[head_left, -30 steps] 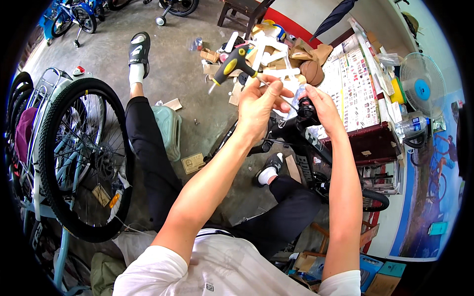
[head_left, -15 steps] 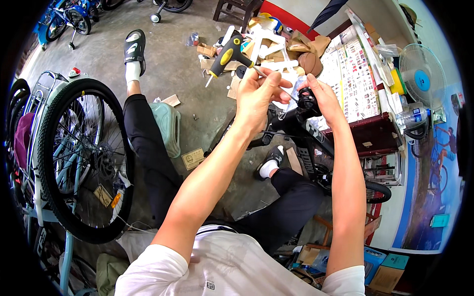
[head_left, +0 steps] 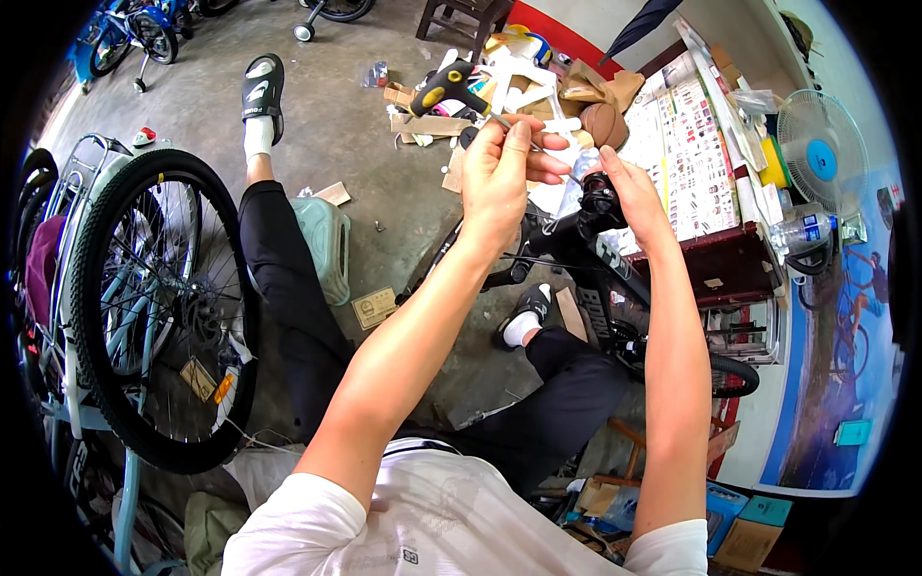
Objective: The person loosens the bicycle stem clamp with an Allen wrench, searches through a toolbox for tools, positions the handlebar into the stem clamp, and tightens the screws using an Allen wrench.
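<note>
My left hand (head_left: 496, 182) is closed with its fingers around the thin metal shaft of a T-handle hex key. The key's black and yellow handle (head_left: 449, 89) sticks out beyond the hand, up and to the left. Its shaft slants down toward a black clamp-like part (head_left: 599, 196) on a black bicycle (head_left: 615, 259); whether the tip sits in a bolt is too small to tell. My right hand (head_left: 634, 197) grips that part from the right side, thumb on top. The bicycle stands between my legs, partly hidden by my left forearm.
Upright at left is a bicycle wheel (head_left: 163, 312). A translucent green plastic stool (head_left: 324, 250) stands beside my left leg. Cardboard and packing scraps (head_left: 533, 86) are heaped ahead, near a basketball (head_left: 603, 125). A cabinet (head_left: 715, 259) and a fan (head_left: 821, 149) are at right.
The hex key's handle has turned and shifted slightly up and left, and its pale side tip no longer shows. My left fingers have moved a little along; my right hand keeps its grip.
</note>
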Demonstrator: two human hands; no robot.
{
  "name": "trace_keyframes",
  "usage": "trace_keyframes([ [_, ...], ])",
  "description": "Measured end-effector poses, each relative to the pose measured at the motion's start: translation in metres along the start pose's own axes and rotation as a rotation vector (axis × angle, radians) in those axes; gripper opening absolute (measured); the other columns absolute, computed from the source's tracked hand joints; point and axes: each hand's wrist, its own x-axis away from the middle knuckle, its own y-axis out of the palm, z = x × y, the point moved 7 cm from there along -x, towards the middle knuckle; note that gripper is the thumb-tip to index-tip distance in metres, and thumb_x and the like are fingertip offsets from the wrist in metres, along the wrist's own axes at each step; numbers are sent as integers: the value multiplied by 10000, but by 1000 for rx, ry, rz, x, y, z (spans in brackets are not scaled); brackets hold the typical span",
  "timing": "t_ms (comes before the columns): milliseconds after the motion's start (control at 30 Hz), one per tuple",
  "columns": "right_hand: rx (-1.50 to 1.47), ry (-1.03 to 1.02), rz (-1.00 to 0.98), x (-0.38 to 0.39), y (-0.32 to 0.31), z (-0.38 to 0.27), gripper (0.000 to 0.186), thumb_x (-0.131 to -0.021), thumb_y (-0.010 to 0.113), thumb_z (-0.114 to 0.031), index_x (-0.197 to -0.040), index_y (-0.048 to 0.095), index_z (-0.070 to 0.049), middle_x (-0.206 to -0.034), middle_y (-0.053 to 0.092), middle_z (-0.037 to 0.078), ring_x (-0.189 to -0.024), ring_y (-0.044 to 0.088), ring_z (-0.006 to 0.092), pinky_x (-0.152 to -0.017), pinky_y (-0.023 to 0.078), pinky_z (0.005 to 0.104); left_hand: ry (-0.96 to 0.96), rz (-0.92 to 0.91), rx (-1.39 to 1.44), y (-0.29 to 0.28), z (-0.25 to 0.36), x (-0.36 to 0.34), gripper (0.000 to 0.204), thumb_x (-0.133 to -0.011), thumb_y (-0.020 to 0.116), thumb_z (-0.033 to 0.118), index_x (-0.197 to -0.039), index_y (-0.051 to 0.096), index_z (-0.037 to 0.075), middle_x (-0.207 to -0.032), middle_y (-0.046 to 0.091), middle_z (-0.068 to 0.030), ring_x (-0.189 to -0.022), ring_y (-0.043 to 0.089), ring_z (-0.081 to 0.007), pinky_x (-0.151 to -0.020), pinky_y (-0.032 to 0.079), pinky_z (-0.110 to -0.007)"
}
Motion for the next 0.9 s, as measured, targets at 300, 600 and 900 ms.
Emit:
trace_keyframes([
  [300,-9,-3,-10,-1,1,0,574,-1017,559,-534,-941,699,17,-856,628,0,-806,519,78,-735,437,247,-27,-37,6,-1,-11,-3,274,-1087,482,243,-1139,572,-11,-1029,706,-179,-779,716,-187,-718,587,-296],
  [600,-2,-25,-1,1,2,-5,575,-1018,561,-527,-929,693,25,-851,615,-1,-812,505,72,-742,430,248,-96,-52,-17,-2,-15,-7,241,-1047,572,215,-1105,594,-18,-1013,720,-202,-776,719,-195,-698,593,-300],
  [900,-2,-39,21,0,0,0,587,-1014,561,-535,-931,701,29,-839,624,-3,-796,515,77,-740,434,249,-124,-4,173,9,-10,-1,264,-1024,621,249,-1063,582,-9,-1054,718,-203,-800,725,-193,-685,588,-301],
])
